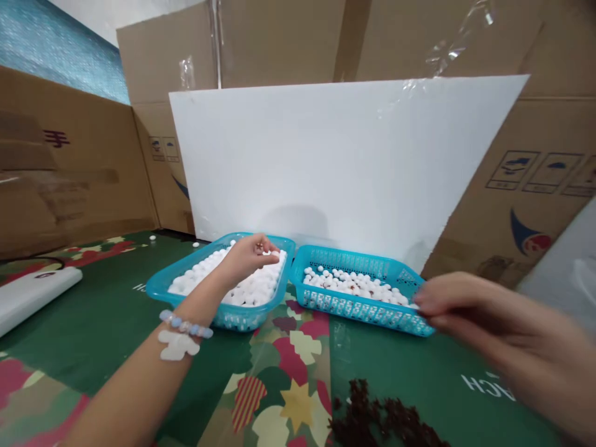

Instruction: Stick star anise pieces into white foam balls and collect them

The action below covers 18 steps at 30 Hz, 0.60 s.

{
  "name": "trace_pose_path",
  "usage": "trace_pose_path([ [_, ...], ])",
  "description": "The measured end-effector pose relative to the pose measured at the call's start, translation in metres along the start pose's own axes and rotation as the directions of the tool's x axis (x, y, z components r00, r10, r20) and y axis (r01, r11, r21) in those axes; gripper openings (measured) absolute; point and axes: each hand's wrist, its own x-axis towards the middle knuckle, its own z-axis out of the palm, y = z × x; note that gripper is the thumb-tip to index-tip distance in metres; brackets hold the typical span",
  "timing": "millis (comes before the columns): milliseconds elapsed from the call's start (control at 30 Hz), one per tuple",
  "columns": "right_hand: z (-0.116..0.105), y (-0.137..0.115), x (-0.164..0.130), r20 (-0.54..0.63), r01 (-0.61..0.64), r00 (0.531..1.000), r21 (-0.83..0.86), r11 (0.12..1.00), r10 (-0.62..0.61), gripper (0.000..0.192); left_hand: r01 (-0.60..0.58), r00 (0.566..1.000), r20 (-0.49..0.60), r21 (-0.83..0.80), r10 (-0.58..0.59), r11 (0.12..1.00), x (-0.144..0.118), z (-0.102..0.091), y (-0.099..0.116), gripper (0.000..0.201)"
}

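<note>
The right hand (503,335) is hovering low and blurred, fingertips pressed together by the right basket's (367,310) near corner; whether it's holding anything, I cannot tell. Farther off, the left hand (249,257) is reaching palm down into the left basket (162,288), fingers curling around white balls (251,292).

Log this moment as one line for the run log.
left hand: in left basket, fingers on white balls | right hand: blurred, near right basket | dark bits on mat

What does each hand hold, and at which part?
The left hand pinches something small and brownish among the white balls at its fingertips. The blurred right hand shows nothing held.
</note>
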Motion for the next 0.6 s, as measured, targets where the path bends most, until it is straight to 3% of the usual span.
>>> trace_pose_path([
  [100, 0.028, -0.008, 0.015, 0.071, -0.001, 0.997, 0.013, 1.000, 0.000, 0.011, -0.103, 0.994, -0.067, -0.249, 0.089, 0.963, -0.008, 0.013, 0.020, 0.024],
  [200, 0.040, -0.004, 0.016, 0.082, -0.039, 0.996, 0.081, 0.996, 0.032, 0.012, -0.159, 0.987, -0.040, -0.426, 0.157, 0.891, -0.017, 0.028, 0.036, 0.027],
  [367, 0.041, 0.002, 0.008, 0.012, -0.045, 0.999, 0.146, 0.988, 0.043, 0.015, -0.057, 0.987, 0.038, -0.819, 0.153, 0.571, -0.030, 0.047, 0.051, 0.029],
  [467, 0.045, 0.003, 0.006, 0.004, -0.041, 0.999, 0.181, 0.983, 0.040, 0.014, -0.015, 0.987, 0.064, -0.877, 0.148, 0.481, -0.035, 0.051, 0.056, 0.028],
  [600, 0.051, 0.001, 0.005, -0.010, -0.090, 0.995, 0.325, 0.941, 0.099, 0.012, -0.052, 0.979, 0.042, -0.894, 0.199, 0.446, -0.038, 0.053, 0.058, 0.027],
])
